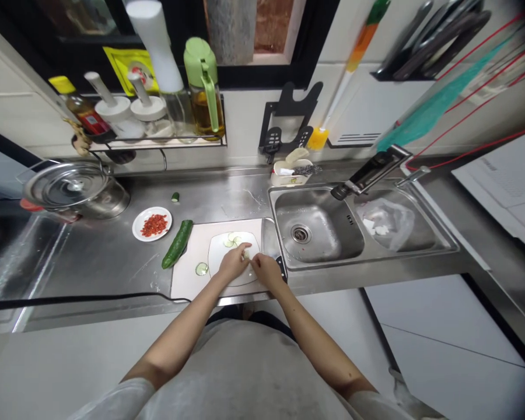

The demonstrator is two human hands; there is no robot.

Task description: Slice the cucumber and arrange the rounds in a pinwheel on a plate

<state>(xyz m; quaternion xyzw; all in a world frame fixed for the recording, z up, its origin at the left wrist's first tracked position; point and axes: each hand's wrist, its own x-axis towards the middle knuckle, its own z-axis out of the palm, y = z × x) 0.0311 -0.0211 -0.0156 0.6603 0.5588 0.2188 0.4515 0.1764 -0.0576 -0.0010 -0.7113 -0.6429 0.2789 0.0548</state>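
Note:
Both hands are over a white square plate (219,245) on a pale cutting board (184,283). Thin cucumber slices (231,239) lie overlapping near the plate's far edge. My left hand (234,262) is closed around small pale slices, probably cucumber, mostly hidden by its fingers. Beside it, my right hand (266,270) has thumb and fingers pinched together, close to the left fingertips; what they hold is too small to make out. A loose cucumber slice (202,269) rests left of the plate. A knife (270,236) with a black handle lies along the board's right side, partly under my right hand.
A whole cucumber (178,244) leans on the board's left edge, with a cut end piece (175,197) behind it. Farther left are a plate of chopped red pieces (154,224) and a lidded steel pot (100,195). To the right is a double sink (319,262) with a faucet (371,172).

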